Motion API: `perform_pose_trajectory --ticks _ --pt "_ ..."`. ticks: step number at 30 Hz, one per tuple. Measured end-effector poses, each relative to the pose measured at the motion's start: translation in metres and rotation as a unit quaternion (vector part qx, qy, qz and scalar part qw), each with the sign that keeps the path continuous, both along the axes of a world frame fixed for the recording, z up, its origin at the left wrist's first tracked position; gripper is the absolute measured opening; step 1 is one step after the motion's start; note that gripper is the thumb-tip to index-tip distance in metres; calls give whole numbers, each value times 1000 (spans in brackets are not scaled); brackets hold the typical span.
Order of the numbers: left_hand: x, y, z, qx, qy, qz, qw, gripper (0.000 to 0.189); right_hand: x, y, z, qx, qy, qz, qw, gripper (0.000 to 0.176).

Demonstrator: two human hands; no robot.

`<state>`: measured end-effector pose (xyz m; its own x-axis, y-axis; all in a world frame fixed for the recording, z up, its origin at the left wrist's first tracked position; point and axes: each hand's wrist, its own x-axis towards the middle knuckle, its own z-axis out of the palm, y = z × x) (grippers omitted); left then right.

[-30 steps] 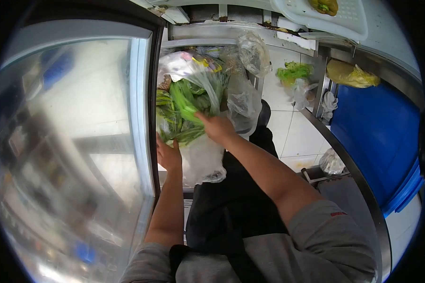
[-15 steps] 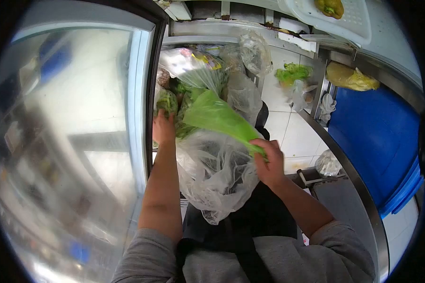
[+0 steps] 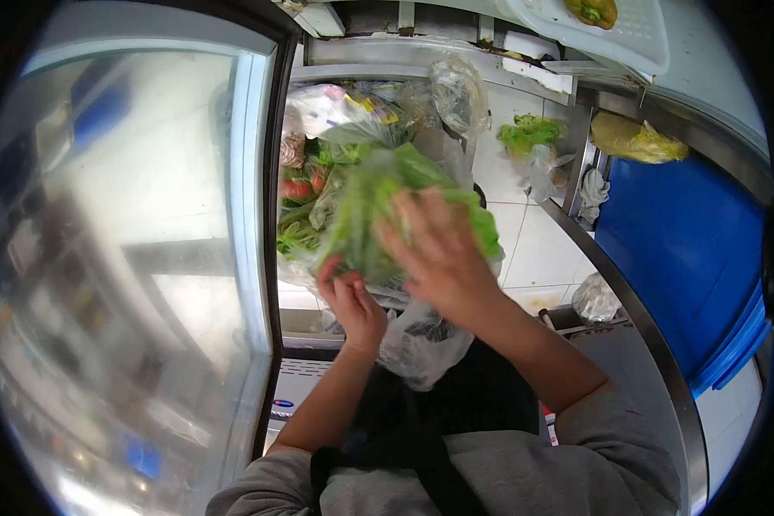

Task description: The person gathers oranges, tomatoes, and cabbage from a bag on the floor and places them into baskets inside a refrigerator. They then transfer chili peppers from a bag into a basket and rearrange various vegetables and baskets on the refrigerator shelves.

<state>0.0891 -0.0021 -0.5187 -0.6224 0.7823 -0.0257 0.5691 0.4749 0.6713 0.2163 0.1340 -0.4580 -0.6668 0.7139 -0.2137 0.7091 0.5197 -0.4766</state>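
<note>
A clear plastic bag of leafy greens (image 3: 361, 211) lies in front of me, on top of a heap of other bagged produce. At its lower left edge, my left hand (image 3: 354, 310) has its fingers curled and pinched on the bag. My right hand (image 3: 439, 254) rests across the leaves with its fingers spread, somewhat smeared by motion. Left of the bag, tomatoes (image 3: 297, 187) and thin green vegetables (image 3: 297, 234) show through plastic. Below my hands hangs a loose translucent plastic bag (image 3: 426, 348).
A glass door (image 3: 146, 258) with a dark frame stands at my left. To the right are a blue lid (image 3: 671, 267), a metal rail (image 3: 628, 301) and a yellow plastic bag (image 3: 641, 139). Loose greens (image 3: 531, 133) lie on the tiles; a pepper (image 3: 593, 10) sits in a white tray (image 3: 641, 43).
My left hand has moved right and toward me, from the produce at the left to the bag of greens. My right hand has moved up and left onto the leaves, its fingers now spread.
</note>
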Motion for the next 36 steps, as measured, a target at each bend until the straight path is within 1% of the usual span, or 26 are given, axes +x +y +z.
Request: perform_pose_trajectory --ticks 1,2,4,5,7,9,10,12,13,14,15,16,17,18,19,20,21,23,24,26,28,30,31,33,34,36 --pt "5 6 12 53 -124 -17 991 9 -3 -5 -3 -41 54 132 989 77" --pt "4 8 14 50 -124 -18 991 9 -4 -10 -10 -43 54 131 989 77" --pt "-4 24 7 5 -248 -60 967 10 -4 -13 -34 -125 38 74 989 82" --pt "-15 34 -2 18 -174 -161 971 9 -3 -16 -48 -103 -7 75 992 79" --pt "-40 62 -21 76 -64 -239 966 9 -3 -8 -63 -52 3 62 997 76" --pt "-66 86 -67 130 -113 -39 984 16 -5 6 -66 -4 50 6 999 68" --pt "-82 90 -93 43 -263 127 955 26 -6 15 -62 -3 48 7 999 68" --pt "-121 75 -161 1 -246 126 961 34 -6 30 -58 49 72 -57 995 67" --pt "-144 57 -205 -176 -77 24 981 39 -6 34 -59 40 32 -61 997 63" --pt "-152 49 -230 -339 98 -81 932 45 -4 36 -68 43 29 -62 997 63" --pt "-127 57 -208 -439 134 -25 888 59 -1 38 -83 74 -28 -51 996 62" --pt "-125 62 -198 -436 133 -29 890 59 2 36 -99 103 -86 -41 990 60" --pt "-125 67 -194 -481 123 -24 868 63 11 30 -118 31 -166 -15 986 59" --pt "-125 70 -194 -524 112 -19 844 68 22 27 -134 34 -169 -18 985 59" --pt "-127 67 -198 -516 143 -17 845 74 34 23 -148 -58 -239 -6 969 50" --pt "-130 65 -201 -514 140 -21 846 74 47 17 -160 -149 -305 4 940 42" --pt "-134 65 -206 -504 175 -51 844 64 61 8 -170 -148 -310 1 939 42" --pt "-141 61 -202 -449 184 -125 865 55 83 -12 -181 -35 -200 20 979 42" --pt "-151 50 -222 -450 182 -127 865 55 88 -16 -181 -37 -202 20 979 42" --pt "-169 29 -258 -162 15 -221 962 61 90 -23 -180 -40 -210 25 977 42" --pt "-172 24 -263 -202 -58 -193 958 62 86 -29 -182 -20 -218 20 975 45" --pt "-174 37 -255 -143 123 -310 932 57 72 -26 -171 4 -228 11 974 48" --pt "-175 45 -246 -142 124 -310 932 57 59 -25 -161 -1 -171 -4 985 49" --pt "-173 68 -213 -351 177 -402 827 49 30 -27 -156 6 -77 6 997 51" --pt "-175 66 -218 -352 176 -402 826 49 14 -31 -159 18 -38 31 999 52" --pt "-183 59 -233 -398 243 -440 767 47 -25 -43 -169 -59 47 55 996 49"
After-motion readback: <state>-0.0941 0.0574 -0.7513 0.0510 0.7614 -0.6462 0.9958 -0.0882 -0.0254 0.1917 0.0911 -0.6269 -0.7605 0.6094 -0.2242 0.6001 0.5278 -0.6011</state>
